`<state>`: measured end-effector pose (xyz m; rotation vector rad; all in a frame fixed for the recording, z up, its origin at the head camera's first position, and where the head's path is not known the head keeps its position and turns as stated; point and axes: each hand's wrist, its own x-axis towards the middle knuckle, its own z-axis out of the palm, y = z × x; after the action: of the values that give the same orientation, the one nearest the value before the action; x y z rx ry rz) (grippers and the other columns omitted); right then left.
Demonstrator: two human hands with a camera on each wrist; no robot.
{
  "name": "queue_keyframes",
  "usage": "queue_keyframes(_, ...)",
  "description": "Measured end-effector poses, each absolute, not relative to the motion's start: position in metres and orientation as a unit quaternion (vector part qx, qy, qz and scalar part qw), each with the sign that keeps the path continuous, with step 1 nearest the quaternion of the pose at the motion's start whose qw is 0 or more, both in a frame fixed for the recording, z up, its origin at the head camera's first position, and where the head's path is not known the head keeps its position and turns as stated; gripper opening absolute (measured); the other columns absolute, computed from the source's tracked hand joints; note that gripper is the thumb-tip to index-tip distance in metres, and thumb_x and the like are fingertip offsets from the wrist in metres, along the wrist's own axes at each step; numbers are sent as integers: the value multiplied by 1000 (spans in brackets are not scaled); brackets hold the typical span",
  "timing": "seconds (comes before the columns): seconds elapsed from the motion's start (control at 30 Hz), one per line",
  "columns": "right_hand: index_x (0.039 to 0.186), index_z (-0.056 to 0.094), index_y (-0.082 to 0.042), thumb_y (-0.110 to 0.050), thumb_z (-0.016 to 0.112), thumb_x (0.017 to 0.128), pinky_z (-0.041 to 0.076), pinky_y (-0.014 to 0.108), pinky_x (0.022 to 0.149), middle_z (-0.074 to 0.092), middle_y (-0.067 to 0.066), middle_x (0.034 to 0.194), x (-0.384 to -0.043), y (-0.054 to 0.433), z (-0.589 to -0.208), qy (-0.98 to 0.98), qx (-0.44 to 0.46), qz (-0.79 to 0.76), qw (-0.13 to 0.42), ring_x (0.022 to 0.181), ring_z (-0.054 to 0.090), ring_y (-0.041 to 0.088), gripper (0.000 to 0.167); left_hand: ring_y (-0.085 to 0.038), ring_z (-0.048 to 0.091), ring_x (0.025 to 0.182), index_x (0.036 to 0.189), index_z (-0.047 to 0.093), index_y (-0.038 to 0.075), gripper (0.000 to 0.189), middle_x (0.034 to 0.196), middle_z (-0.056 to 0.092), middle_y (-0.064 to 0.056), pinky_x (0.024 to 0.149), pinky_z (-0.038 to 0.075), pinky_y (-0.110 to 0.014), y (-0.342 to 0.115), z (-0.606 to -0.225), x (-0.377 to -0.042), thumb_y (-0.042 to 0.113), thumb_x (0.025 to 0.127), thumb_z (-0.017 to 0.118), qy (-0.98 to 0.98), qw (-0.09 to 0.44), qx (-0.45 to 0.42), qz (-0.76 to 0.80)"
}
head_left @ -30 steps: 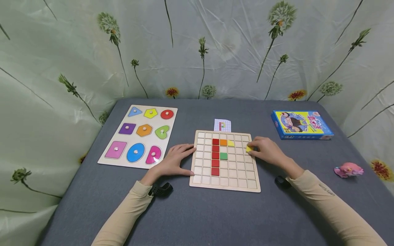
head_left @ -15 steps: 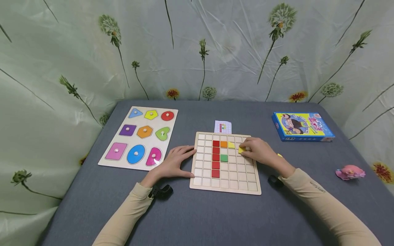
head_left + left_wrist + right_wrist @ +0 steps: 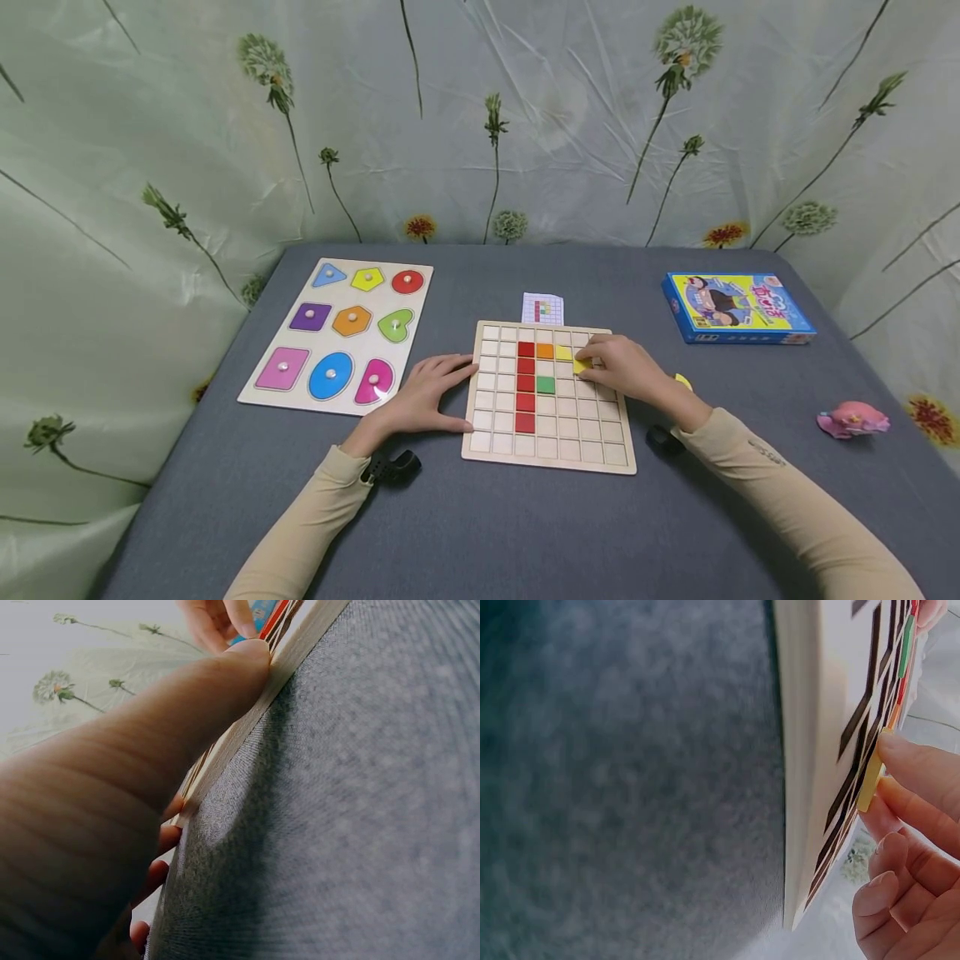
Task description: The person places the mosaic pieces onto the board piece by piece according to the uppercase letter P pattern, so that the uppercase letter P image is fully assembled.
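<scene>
A wooden grid board [image 3: 551,466] lies on the table with a column of red tiles [image 3: 526,383], an orange tile [image 3: 545,351], a yellow tile [image 3: 563,353] and a green tile [image 3: 545,384] on it. My right hand [image 3: 633,368] pinches another yellow square tile [image 3: 871,774] between thumb and fingertips, at the board's upper right part. In the right wrist view this tile is tilted against the grid; whether it sits in a cell I cannot tell. My left hand [image 3: 426,398] rests against the board's left edge, thumb and fingers spread.
A small pattern card [image 3: 543,308] lies behind the board. To the left is a knobbed shape puzzle [image 3: 335,333]. A blue box [image 3: 738,307] and a pink toy [image 3: 852,419] are at right. A yellow piece [image 3: 683,381] partly shows behind my right wrist.
My right hand has moved left over the board with the yellow tile, from its right edge to near the other yellow tile. The left hand has stayed in place.
</scene>
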<state>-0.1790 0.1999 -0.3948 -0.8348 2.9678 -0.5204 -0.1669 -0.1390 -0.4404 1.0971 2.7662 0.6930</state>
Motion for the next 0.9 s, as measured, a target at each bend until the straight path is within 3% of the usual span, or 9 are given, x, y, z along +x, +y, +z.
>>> queue_keyframes(0.43, 94, 74, -6, -17, 76, 77, 45, 27, 67, 68, 6, 89, -182, 190, -398, 932, -302, -199, -15, 74, 55, 12, 20, -31, 30, 138, 144, 38, 13, 89, 150, 36, -9, 109, 21, -57, -139, -440, -167, 49, 71, 74, 904, 38, 361, 224)
queue_keyframes(0.9, 92, 74, -6, -16, 76, 77, 49, 30, 70, 68, 4, 89, -186, 183, -400, 926, -317, -203, -19, 77, 58, 12, 18, -29, 30, 138, 145, 37, 15, 90, 150, 36, -8, 110, 21, -56, -140, -439, -167, 51, 71, 73, 905, 39, 359, 224)
